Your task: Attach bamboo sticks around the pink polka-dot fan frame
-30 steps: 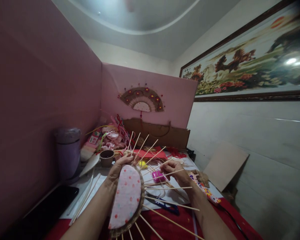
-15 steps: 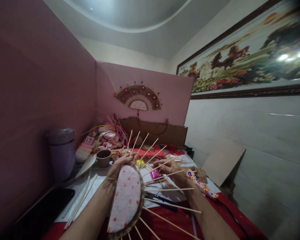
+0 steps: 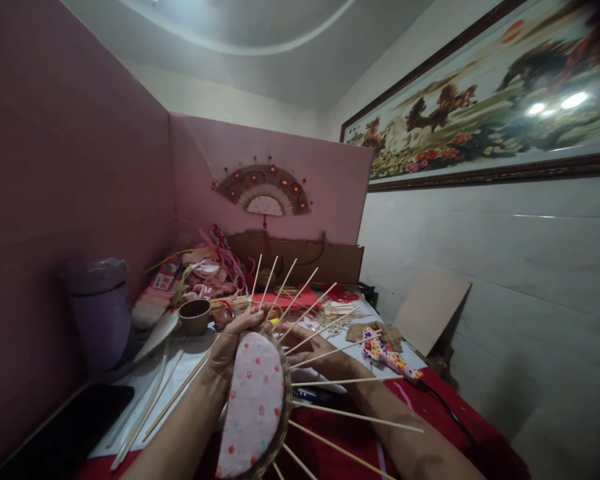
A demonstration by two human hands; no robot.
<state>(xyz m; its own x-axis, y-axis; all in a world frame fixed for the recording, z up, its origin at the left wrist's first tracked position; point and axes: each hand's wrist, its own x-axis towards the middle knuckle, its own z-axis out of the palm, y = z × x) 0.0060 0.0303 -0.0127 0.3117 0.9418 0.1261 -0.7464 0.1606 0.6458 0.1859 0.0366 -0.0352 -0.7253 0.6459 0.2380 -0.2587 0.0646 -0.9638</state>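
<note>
My left hand [image 3: 235, 340] is closed on the upper end of a half-round fan [image 3: 255, 407], held tilted on its side. Pale cloth with small red and blue spots covers its face, and a brown cord-like band [image 3: 286, 390] edges the curve. Several thin wooden sticks [image 3: 347, 382] spread outward from that edge. Behind the sticks lies my right hand [image 3: 313, 347], its fingers reaching toward the band. Its fingertips are hidden, so I cannot tell whether it grips anything. A bit of something yellow [image 3: 274, 322] shows between the hands.
A flower-patterned glue gun [image 3: 390, 357] with a black cord lies at right. To the left are a brown cup [image 3: 194, 317], a purple tumbler [image 3: 100, 313] and a black phone [image 3: 75, 427]. A finished decorated fan [image 3: 265, 193] hangs on the pink panel, above brown cardboard [image 3: 337, 260].
My right hand has moved left, in behind the sticks and closer to the fan's edge. The fan stays in my left hand. The camera view has turned slightly right.
</note>
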